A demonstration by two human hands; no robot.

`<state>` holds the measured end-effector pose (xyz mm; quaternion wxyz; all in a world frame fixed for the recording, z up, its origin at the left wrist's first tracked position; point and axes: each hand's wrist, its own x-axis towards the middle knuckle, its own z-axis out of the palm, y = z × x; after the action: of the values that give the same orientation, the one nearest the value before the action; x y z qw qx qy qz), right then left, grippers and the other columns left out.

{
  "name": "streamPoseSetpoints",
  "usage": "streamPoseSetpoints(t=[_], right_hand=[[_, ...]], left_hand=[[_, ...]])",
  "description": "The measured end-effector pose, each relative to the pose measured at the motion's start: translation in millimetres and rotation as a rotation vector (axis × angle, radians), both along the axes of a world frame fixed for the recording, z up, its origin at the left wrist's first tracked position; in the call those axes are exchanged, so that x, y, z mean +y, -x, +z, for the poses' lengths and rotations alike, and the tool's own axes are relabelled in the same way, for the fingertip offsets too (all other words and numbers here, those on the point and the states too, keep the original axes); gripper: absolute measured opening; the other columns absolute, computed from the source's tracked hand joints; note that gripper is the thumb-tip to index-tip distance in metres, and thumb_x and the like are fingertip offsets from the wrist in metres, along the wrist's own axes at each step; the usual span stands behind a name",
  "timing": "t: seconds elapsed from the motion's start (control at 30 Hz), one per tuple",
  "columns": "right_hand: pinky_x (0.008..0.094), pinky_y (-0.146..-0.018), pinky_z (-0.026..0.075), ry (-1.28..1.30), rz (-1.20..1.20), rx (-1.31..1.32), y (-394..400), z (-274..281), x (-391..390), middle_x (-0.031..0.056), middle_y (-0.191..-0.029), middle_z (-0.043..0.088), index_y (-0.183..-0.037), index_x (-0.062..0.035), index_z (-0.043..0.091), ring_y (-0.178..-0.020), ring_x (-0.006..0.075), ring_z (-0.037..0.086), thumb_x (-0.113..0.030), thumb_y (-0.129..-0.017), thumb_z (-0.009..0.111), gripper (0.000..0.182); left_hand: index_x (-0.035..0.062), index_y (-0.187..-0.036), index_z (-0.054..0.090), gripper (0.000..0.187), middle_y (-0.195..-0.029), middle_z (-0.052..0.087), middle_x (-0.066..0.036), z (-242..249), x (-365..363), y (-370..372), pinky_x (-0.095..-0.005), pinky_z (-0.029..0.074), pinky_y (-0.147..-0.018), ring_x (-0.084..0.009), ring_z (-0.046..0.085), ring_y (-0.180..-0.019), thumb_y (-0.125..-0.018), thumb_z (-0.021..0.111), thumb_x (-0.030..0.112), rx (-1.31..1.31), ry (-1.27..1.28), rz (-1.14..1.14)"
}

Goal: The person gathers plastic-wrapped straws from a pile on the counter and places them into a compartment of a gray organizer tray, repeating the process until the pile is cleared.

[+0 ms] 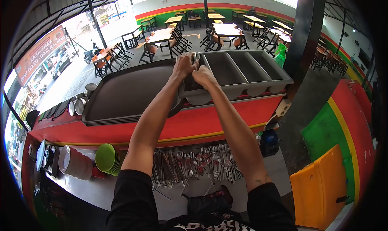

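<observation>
Seen from above, a person's left hand (184,66) and right hand (203,76) reach into the leftmost compartment of a grey cutlery tray (242,71) on a red counter ledge (194,123). A stack of dark serving trays (125,93) lies just left. Loose spoons and forks (194,162), green plates (107,158) and white bowls (74,163) lie nearer, below.

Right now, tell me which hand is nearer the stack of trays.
Left. The left hand sits at the cutlery organizer's left end, right beside the tray stack; the right hand is farther, over the organizer.
</observation>
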<state>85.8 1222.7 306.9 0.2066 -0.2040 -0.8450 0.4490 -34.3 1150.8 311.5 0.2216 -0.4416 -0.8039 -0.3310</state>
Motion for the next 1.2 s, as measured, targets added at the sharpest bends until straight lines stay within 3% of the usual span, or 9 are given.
streamPoseSetpoints(t=[0.13,0.17,0.27,0.4,0.57,0.7,0.8,1.0,1.2], right_hand=[[0.042,-0.07,0.052,-0.013,0.013,-0.01,-6,6,-4,0.0308,-0.093,0.065,-0.1,0.0131,0.063,-0.086,0.0376,0.068,-0.027,-0.082,0.054,0.044],[0.0437,-0.083,0.052,-0.056,-0.011,0.025,-10,7,-7,0.0338,-0.1,0.064,-0.1,0.0123,0.063,-0.097,0.0425,0.065,-0.025,-0.082,0.053,0.043],[0.0463,-0.094,0.047,-0.163,-0.021,0.07,-13,8,-11,0.0355,-0.105,0.061,-0.101,0.012,0.063,-0.106,0.0451,0.06,-0.024,-0.082,0.051,0.043],[0.0466,-0.096,0.048,-0.238,0.047,-0.041,-8,4,-8,0.0313,-0.116,0.06,-0.116,0.004,0.061,-0.111,0.0438,0.058,-0.018,-0.088,0.051,0.037],[0.046,-0.083,0.054,-0.48,-0.009,0.111,-5,-2,-10,0.0266,-0.103,0.065,-0.096,0.0015,0.068,-0.096,0.041,0.065,-0.016,-0.085,0.057,0.023],[0.0466,-0.081,0.054,-0.587,-0.022,0.075,-8,5,-14,0.0259,-0.099,0.066,-0.095,0.0003,0.069,-0.094,0.0403,0.066,-0.016,-0.083,0.059,0.023],[0.047,-0.081,0.053,-0.586,-0.026,0.091,-9,5,-18,0.0222,-0.1,0.067,-0.094,-0.0018,0.068,-0.095,0.038,0.066,-0.017,-0.082,0.06,0.021],[0.0426,-0.085,0.042,-0.882,-0.138,0.52,-29,18,-56,0.0079,-0.092,0.067,-0.092,-0.011,0.066,-0.092,0.0262,0.063,-0.017,-0.087,0.054,0.014],[0.0387,-0.082,0.041,-0.557,-0.072,0.864,-80,-4,-169,0.0072,-0.089,0.065,-0.091,-0.0072,0.063,-0.089,0.028,0.061,-0.011,-0.087,0.058,0.007]], left_hand=[[0.0022,-0.11,0.066,0.042,-0.107,0.066,-0.023,3,-4,-7,-0.042,0.049,-0.09,-0.0352,0.063,-0.102,-0.08,0.068,0.03,-0.053,0.023,-0.016],[0.0026,-0.105,0.068,0.037,-0.104,0.067,-0.022,5,-4,-10,-0.0416,0.05,-0.088,-0.0344,0.064,-0.1,-0.08,0.067,0.03,-0.066,0.013,-0.006],[0.0036,-0.104,0.068,0.035,-0.104,0.067,-0.022,3,-4,-6,-0.0413,0.05,-0.086,-0.0346,0.065,-0.098,-0.08,0.067,0.029,-0.069,-0.009,0.007],[0.0029,-0.103,0.067,0.031,-0.093,0.07,-0.019,2,-4,-5,-0.0397,0.053,-0.081,-0.0334,0.068,-0.089,-0.082,0.065,0.025,-0.213,-0.003,-0.036],[0.002,-0.103,0.067,0.028,-0.093,0.071,-0.016,6,-21,-26,-0.0377,0.053,-0.081,-0.0284,0.069,-0.089,-0.084,0.061,0.021,-0.27,-0.074,-0.063],[0.0025,-0.1,0.069,0.026,-0.094,0.072,-0.015,22,-60,-43,-0.036,0.053,-0.082,-0.0274,0.069,-0.091,-0.085,0.062,0.022,-0.133,0.079,-0.074],[0.0028,-0.099,0.069,0.026,-0.094,0.072,-0.014,44,-102,-62,-0.036,0.053,-0.081,-0.0266,0.069,-0.091,-0.085,0.063,0.024,-0.223,0.074,-0.091],[-0.0031,-0.099,0.068,0.028,-0.092,0.071,-0.015,64,-204,-120,-0.0329,0.054,-0.076,-0.0215,0.07,-0.082,-0.089,0.064,0.022,-0.258,-0.093,-0.194],[-0.0058,-0.095,0.065,0.028,-0.078,0.069,-0.008,-19,-304,-188,-0.0278,0.052,-0.066,-0.0127,0.066,-0.074,-0.095,0.059,0.022,-0.612,-0.468,-0.414]])
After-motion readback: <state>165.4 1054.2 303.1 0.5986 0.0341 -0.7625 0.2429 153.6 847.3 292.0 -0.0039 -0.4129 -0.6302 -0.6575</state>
